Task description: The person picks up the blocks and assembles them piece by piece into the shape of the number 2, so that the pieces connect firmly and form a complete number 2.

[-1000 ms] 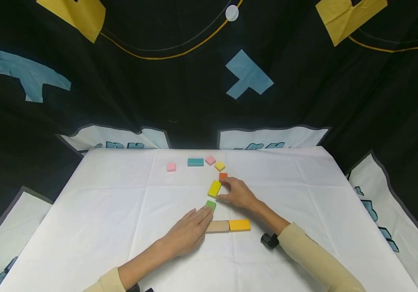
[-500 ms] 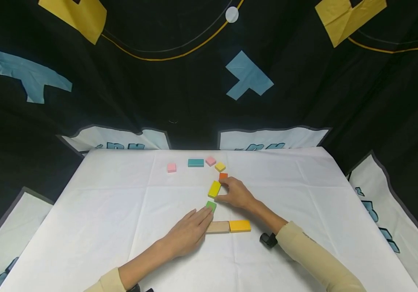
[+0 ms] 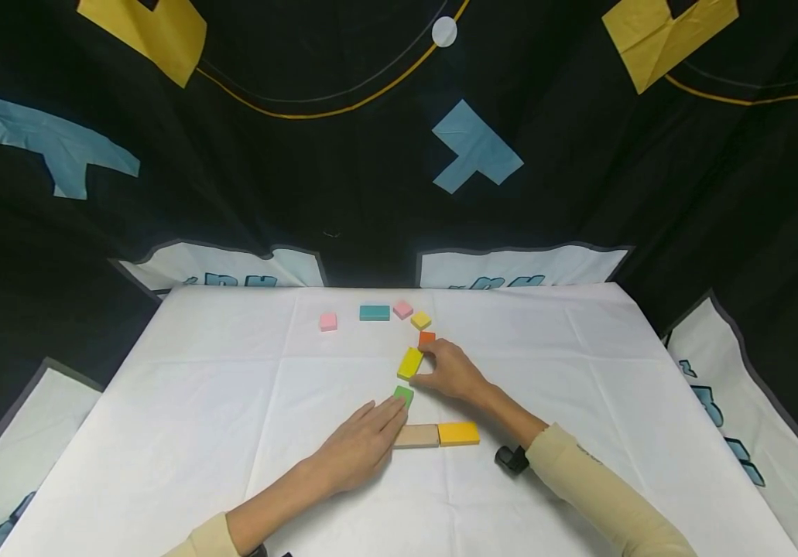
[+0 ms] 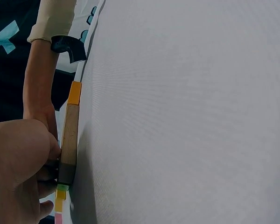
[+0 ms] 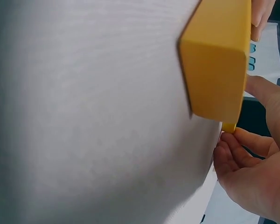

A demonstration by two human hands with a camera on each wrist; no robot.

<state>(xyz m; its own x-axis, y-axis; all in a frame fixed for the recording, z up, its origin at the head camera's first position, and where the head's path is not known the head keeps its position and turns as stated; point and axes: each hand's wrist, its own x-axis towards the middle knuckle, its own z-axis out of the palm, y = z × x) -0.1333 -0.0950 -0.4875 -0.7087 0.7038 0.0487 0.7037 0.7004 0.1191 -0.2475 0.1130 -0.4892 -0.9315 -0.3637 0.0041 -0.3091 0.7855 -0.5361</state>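
My right hand (image 3: 453, 370) spans the long side of a bright yellow block (image 3: 409, 363), thumb at its near end and fingertips at its far end. These fingertips also lie against an orange block (image 3: 426, 338) just beyond. Flat and with its fingers stretched, my left hand (image 3: 364, 439) touches a green block (image 3: 404, 395), covering part of it. Beside the left hand, a plain wooden block (image 3: 416, 435) lies end to end with an amber block (image 3: 458, 433); the hand hides the wooden block's left end. In the right wrist view the amber block (image 5: 214, 60) looms close up.
Farther back, a small yellow block (image 3: 421, 319), a pink block (image 3: 402, 309) and a teal block (image 3: 374, 312) continue the curve. Another pink block (image 3: 328, 322) sits left of them. The white-covered table (image 3: 183, 402) meets a black curtain (image 3: 371, 193) at the back.
Both hands and the blocks hold nearly the same places. The whole head view has shifted down slightly.
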